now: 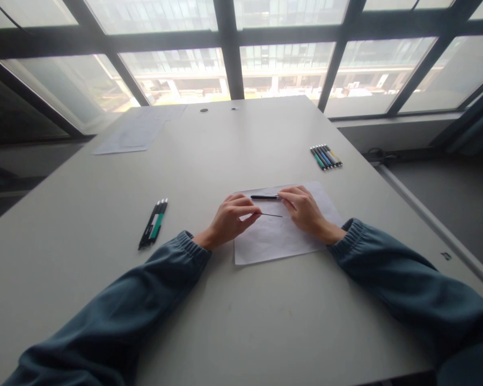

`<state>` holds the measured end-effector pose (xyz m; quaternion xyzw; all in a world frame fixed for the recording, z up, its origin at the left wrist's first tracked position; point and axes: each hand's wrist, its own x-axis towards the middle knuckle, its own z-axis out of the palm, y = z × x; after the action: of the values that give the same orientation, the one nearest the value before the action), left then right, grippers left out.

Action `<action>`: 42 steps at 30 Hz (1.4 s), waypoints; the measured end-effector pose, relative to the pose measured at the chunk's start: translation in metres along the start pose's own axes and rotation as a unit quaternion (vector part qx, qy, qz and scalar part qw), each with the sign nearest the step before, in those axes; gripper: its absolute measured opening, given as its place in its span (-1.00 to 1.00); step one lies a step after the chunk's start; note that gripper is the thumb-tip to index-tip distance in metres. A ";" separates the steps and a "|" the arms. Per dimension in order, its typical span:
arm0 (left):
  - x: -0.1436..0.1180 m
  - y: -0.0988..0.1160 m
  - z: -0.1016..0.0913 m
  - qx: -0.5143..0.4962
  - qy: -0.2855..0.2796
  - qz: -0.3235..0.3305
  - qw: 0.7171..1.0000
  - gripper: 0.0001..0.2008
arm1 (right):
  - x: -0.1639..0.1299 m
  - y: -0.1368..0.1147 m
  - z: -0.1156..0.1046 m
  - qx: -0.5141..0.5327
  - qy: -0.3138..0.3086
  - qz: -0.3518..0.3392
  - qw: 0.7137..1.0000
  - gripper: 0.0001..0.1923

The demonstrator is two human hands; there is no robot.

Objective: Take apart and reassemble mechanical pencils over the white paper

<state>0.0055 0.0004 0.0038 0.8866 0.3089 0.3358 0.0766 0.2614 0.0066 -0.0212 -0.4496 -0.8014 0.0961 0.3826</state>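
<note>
A white sheet of paper [284, 241] lies on the grey table [225, 300] in front of me. Both hands rest over its far edge. My right hand [306, 210] pinches one end of a black pen barrel [264, 198], which points left. My left hand [230, 220] pinches a thin dark refill rod [270, 215] that points right toward the other hand. The barrel and the thin rod lie apart, the rod a little nearer to me. Both arms wear dark teal sleeves.
Several pens [326, 157] lie side by side at the right, beyond the sheet. Another small group of pens [154, 222], black and green, lies at the left. More paper [134, 131] sits far left near the window. Two round holes mark the table's far edge.
</note>
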 end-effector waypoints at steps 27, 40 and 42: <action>0.005 -0.010 -0.006 -0.024 0.173 -0.099 0.980 -0.89 | 0.000 0.002 -0.001 0.001 0.091 0.081 0.993 -0.87; 0.004 -0.027 -0.010 0.019 0.179 -0.110 0.978 -0.85 | -0.002 0.005 -0.002 -0.012 0.109 0.118 0.987 -0.86; 0.003 -0.028 -0.010 0.030 0.176 -0.104 0.978 -0.86 | -0.002 0.003 -0.003 -0.018 0.105 0.120 0.987 -0.87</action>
<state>-0.0124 0.0240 0.0035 0.7786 0.4181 0.4671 0.0293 0.2660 0.0068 -0.0218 -0.5565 -0.6987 0.0792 0.4426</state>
